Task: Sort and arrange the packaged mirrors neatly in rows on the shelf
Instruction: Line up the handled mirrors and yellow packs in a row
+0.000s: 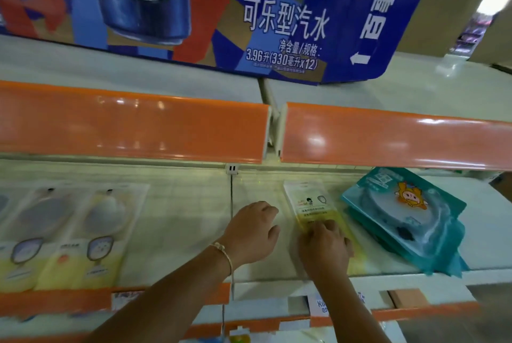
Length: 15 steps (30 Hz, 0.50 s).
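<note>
**Both hands down on the shelf, one yellow mirror pack under the right**

Nearest, along the shelf's front lip: an orange price rail (83, 301) with blurred labels.

Just behind it, two forearms reaching in over the white shelf (188, 231). Left hand (250, 234), string bracelet at the wrist, fingers loosely curled, gripping nothing, resting on bare shelf beside a thin divider (231, 204). Right hand (324, 245), fingers bent down onto the lower end of a yellow-and-white packaged mirror (307, 204) lying flat; pressing or pinching — cannot tell.

Just right of that pack, a stack of teal packaged mirrors (401, 220), cartoon figure on the top one, lying askew and tilted off the row line.

Well to the left, past the divider, pale yellow packaged mirrors (91, 231) lying side by side in a row, flat, edges touching or nearly so; blurred.

Above, the upper shelf's glossy orange edge strips (133, 126), split by a gap at centre.

Farthest, on that upper shelf, a blue and red drinks carton (277, 10) printed with a bucket picture and white lettering.
</note>
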Tool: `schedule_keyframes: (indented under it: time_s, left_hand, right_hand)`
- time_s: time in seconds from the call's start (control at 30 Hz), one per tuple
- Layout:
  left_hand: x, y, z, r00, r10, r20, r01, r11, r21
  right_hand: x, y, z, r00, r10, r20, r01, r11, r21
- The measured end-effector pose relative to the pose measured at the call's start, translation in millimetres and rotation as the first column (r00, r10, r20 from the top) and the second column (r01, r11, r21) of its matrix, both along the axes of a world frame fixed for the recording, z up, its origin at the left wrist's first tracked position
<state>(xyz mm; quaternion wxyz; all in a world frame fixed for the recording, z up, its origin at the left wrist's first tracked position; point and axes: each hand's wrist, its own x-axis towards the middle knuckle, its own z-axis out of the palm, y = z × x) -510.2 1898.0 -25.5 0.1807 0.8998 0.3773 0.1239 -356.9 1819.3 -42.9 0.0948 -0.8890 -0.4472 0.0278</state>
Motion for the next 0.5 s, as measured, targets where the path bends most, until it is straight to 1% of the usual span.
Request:
schedule_keyframes:
  time_s: [0.2, 0.37, 0.5]
  left_hand:
    - [1.7, -1.1, -6.4, 0.999, 0.044, 0.023, -0.044, 0.999, -0.028]
    - [-2.4, 2.9, -4.4, 0.981, 0.143, 0.13, -0.119, 0.977, -0.174]
    - [-12.6, 9.0, 0.9, 0.947, 0.222, 0.234, -0.143, 0.939, -0.312]
  right_hand:
    - [3.1, 11.4, 8.9, 0.995, 0.049, -0.081, -0.044, 0.997, 0.068]
    - [-6.6, 21.3, 31.6, 0.99, 0.096, -0.103, -0.079, 0.984, 0.157]
    - [-23.2, 25.6, 52.4, 0.977, 0.135, -0.164, -0.08, 0.949, 0.304]
